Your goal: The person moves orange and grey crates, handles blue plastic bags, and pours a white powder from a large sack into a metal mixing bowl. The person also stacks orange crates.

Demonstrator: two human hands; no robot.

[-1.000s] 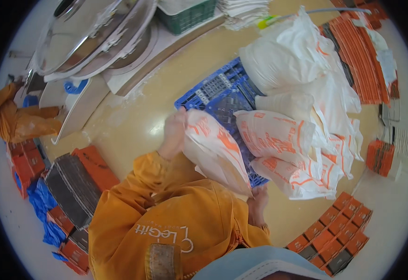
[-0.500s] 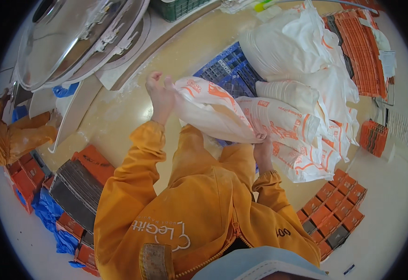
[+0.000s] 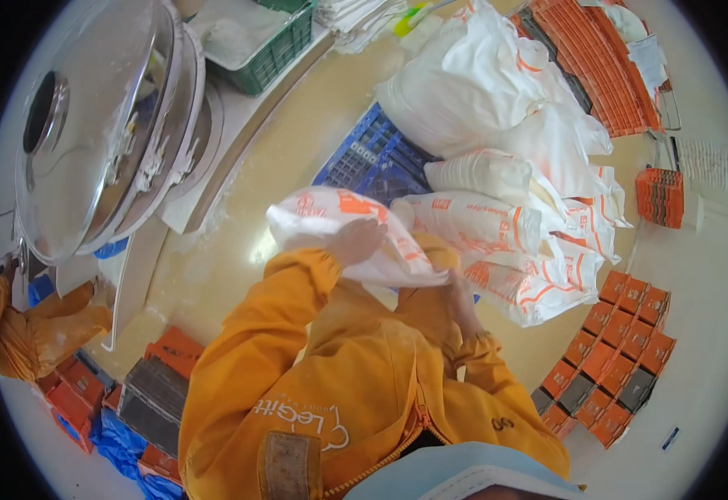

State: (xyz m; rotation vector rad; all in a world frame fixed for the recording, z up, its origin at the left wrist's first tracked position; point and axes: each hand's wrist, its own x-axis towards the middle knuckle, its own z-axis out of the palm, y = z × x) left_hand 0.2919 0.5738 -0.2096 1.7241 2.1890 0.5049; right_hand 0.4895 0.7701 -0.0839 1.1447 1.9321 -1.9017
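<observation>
The bag (image 3: pixel 393 263) is covered by the left hand (image 3: pixel 359 242), open and flat; its corner is gripped by the right hand (image 3: pixel 462 303) — it could be dropped should that corner slip.

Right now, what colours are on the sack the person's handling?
The sack is white with orange print; the head view shows it best.
</observation>
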